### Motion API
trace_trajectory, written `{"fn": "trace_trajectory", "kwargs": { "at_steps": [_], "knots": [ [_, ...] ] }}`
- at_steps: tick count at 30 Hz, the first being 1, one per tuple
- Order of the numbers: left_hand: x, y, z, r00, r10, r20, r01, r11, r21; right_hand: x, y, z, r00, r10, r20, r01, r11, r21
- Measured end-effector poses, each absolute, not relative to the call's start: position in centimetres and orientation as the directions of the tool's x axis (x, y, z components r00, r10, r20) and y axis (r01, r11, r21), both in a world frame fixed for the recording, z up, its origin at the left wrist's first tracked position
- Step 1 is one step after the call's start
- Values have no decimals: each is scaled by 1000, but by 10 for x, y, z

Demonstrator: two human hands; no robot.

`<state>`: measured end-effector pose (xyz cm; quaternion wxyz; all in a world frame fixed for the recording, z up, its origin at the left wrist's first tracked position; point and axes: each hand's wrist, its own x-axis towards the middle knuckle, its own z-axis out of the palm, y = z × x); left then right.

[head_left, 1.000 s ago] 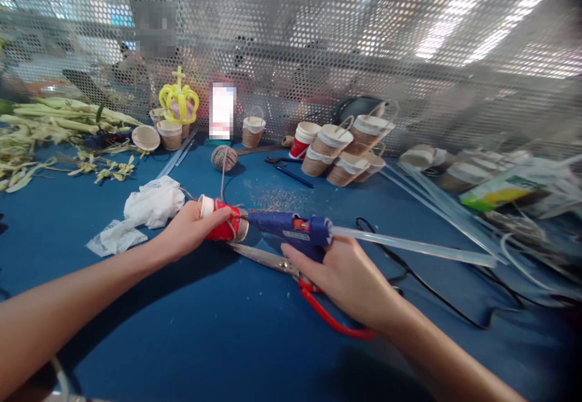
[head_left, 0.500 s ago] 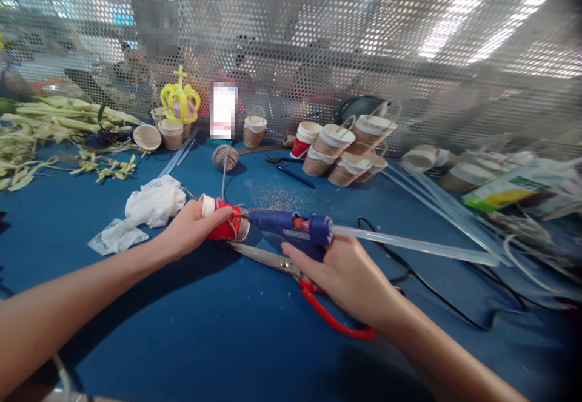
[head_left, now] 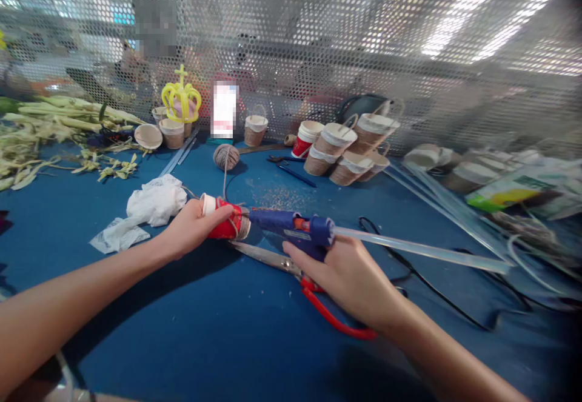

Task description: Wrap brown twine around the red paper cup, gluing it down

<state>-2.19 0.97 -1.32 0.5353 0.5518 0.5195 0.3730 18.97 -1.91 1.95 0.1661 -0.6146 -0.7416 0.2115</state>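
The left hand (head_left: 188, 229) grips the red cup (head_left: 227, 227) sideways over the table (head_left: 204, 323) — presumably so that its cord-wrapped base (head_left: 245, 226) faces the blue glue gun (head_left: 295, 227) — which the right hand (head_left: 352, 278) holds almost level, nozzle toward the cup.

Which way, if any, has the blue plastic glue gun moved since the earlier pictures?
No, the glue gun shows no visible shift against the long red-handled metal scissors.

I see a perforated metal screen (head_left: 273, 56) behind a blue tabletop (head_left: 218, 341). Through its holes, bright strip lights (head_left: 461, 19) reach me at upper right; the room beyond looks blurred.
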Motion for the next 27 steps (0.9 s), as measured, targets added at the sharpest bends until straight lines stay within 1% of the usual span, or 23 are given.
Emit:
{"fn": "trace_trajectory", "kwargs": {
  "at_steps": [3,9,16,20,23,27],
  "knots": [
    [-21,10,-12,182,973,-142,175,110,978,191,-20,18,-192,981,8,861,172,-478],
    [-22,10,-15,182,973,-145,117,125,985,195,-23,18,-262,962,73,879,269,-394],
    [-21,10,-13,176,974,-146,121,126,985,192,-21,20,-270,960,71,888,277,-367],
    [-21,10,-13,172,975,-140,119,120,986,191,-21,22,-274,958,83,900,286,-330],
    [-22,11,-16,185,973,-138,113,118,987,193,-22,21,-284,955,83,892,296,-341],
    [-23,11,-17,192,971,-139,104,121,987,194,-24,19,-320,939,122,874,343,-344]
  ]
}}
